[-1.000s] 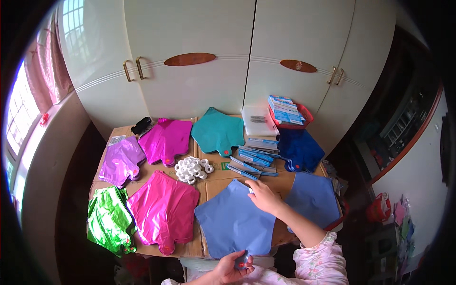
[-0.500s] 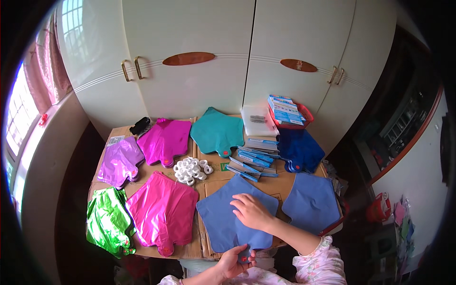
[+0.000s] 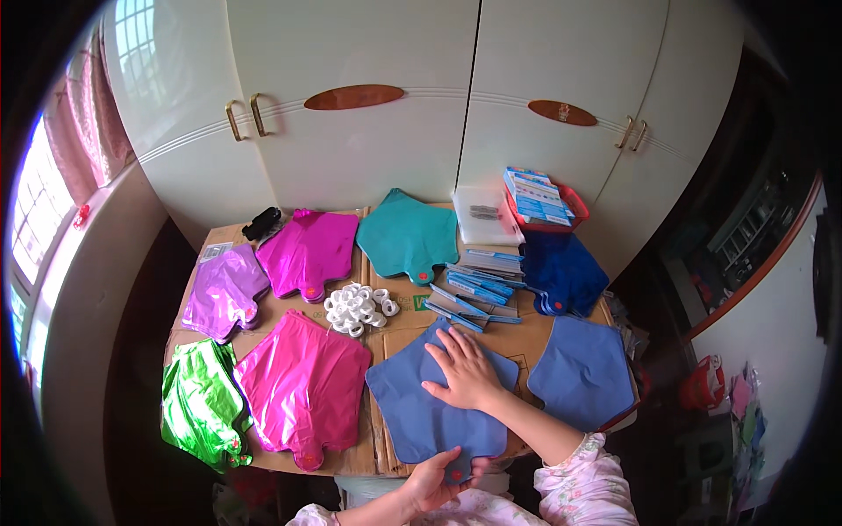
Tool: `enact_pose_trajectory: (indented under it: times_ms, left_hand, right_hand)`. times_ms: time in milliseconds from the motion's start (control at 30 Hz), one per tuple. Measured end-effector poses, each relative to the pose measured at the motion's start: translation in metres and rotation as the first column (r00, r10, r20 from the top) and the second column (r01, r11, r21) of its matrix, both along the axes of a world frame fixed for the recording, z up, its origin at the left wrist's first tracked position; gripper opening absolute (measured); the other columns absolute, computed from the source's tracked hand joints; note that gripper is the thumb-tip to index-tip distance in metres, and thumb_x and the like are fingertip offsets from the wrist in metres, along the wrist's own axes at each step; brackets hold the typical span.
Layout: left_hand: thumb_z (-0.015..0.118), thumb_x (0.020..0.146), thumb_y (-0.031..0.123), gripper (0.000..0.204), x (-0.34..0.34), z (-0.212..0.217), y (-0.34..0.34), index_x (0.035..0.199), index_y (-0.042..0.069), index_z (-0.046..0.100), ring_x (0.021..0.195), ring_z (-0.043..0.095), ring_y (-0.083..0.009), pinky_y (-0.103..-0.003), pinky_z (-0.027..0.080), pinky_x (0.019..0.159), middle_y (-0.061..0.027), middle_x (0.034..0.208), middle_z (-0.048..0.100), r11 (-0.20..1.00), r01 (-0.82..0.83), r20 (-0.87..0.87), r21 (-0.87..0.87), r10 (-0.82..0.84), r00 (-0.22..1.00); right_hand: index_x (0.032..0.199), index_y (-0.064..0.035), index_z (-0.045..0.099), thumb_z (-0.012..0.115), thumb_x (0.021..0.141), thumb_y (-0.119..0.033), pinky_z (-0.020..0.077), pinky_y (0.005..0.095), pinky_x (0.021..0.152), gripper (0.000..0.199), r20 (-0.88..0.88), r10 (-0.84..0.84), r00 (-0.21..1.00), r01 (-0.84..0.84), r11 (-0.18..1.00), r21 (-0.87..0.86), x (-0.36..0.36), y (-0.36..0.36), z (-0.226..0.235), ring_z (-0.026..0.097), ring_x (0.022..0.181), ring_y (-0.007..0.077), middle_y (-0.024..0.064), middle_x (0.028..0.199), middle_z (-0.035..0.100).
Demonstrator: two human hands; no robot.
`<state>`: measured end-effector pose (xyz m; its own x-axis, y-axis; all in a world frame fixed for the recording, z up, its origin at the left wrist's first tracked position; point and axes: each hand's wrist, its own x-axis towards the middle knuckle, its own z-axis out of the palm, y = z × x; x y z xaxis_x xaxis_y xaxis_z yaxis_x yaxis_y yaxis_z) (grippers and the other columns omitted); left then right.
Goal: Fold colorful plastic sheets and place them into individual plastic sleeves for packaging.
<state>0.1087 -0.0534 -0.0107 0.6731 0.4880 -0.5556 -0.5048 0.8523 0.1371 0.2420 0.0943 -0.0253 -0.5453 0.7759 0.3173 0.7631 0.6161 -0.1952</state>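
Pressing flat with open fingers, the right hand (image 3: 463, 370) pins the slate-blue balloon (image 3: 430, 412) to the near surface (image 3: 535, 337), while the left hand (image 3: 436, 478) pinches its neck, apparently steadying it.

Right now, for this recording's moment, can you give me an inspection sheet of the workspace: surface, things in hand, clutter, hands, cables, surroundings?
Surface: cardboard-covered table, mostly covered.
Things in hand: blue flat balloon lying flat near the front edge, neck toward the person.
Clutter: second blue balloon at right; dark blue stack; teal balloon; magenta balloon; purple balloon; pink balloon; green balloon; pile of white rings; blue packets; red basket holding booklets.
Hands: right hand pressed flat on the blue flat balloon; left hand at its neck.
Cables: nothing seen.
Surroundings: white cupboard doors behind, window at left.
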Motion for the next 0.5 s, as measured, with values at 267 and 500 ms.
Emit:
enact_pose_trajectory:
  times_ms: [267,500]
  left_hand:
    - [0.052,0.090,0.013,0.038,-0.048,0.012,0.019,0.124,-0.002,0.044,0.108,0.056,-0.0248,-0.037,0.046,0.092,-0.0138,0.115,0.057,0.965,-0.155,-0.305,0.212,0.216,0.927]
    - [0.067,0.079,0.014,0.045,-0.061,-0.005,0.062,0.113,-0.005,0.045,0.084,0.065,-0.0310,-0.039,0.054,0.070,-0.0196,0.093,0.064,0.543,0.379,-0.662,0.749,0.602,0.446]
  right_hand:
    - [0.132,-0.0085,0.042,0.056,0.082,-0.049,0.0216,0.0509,0.109,0.065,-0.001,0.009,1.000,-0.009,1.000,0.028,0.000,0.000,0.000,0.030,0.132,0.0377,0.0197,0.140,0.034]
    - [0.131,-0.0093,0.043,0.061,0.080,-0.046,0.0230,0.0489,0.109,0.066,-0.013,0.008,1.000,-0.008,0.999,0.042,-0.002,-0.002,0.004,0.032,0.131,0.0347,0.0181,0.139,0.036]
